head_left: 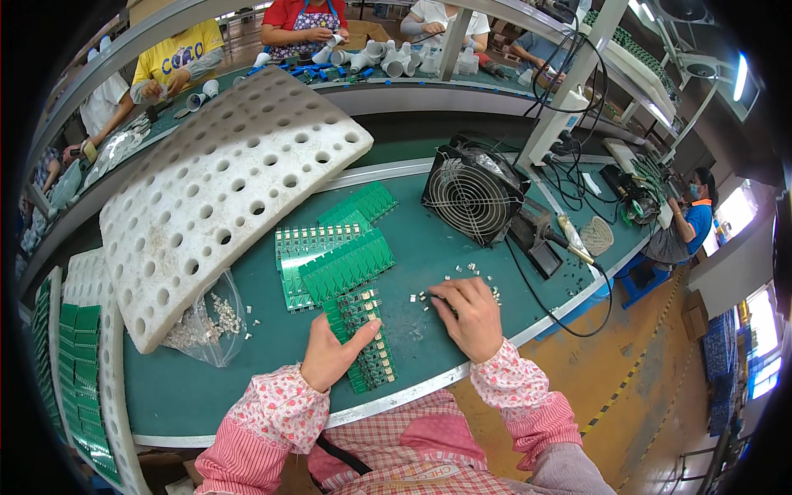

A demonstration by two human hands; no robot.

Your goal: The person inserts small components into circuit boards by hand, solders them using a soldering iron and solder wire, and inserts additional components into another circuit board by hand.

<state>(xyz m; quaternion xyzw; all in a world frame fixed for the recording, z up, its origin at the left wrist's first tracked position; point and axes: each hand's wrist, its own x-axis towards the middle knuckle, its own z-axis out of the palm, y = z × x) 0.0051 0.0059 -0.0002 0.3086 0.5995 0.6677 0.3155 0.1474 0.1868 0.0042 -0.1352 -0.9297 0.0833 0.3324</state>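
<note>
My left hand (337, 346) grips a green circuit board panel (378, 351) at its left edge, thumb on top. A row of small pale connectors and dark parts runs along this panel. My right hand (472, 318) rests low over the table on the right, fingers bent, thumb and index tips a little apart. Small white connectors (413, 298) lie scattered by its fingertips, and more lie behind and partly under the hand. Beyond my left hand, other green panels (346, 266) overlap in a loose pile, one of them with a row of white connectors (318, 238).
A white foam board with holes (223, 190) leans at the left over a clear bag of connectors (216, 326). Foam racks with green panels (82, 363) stand far left. A black fan (470, 194), soldering iron (569, 247) and cable lie right. Co-workers sit across the bench.
</note>
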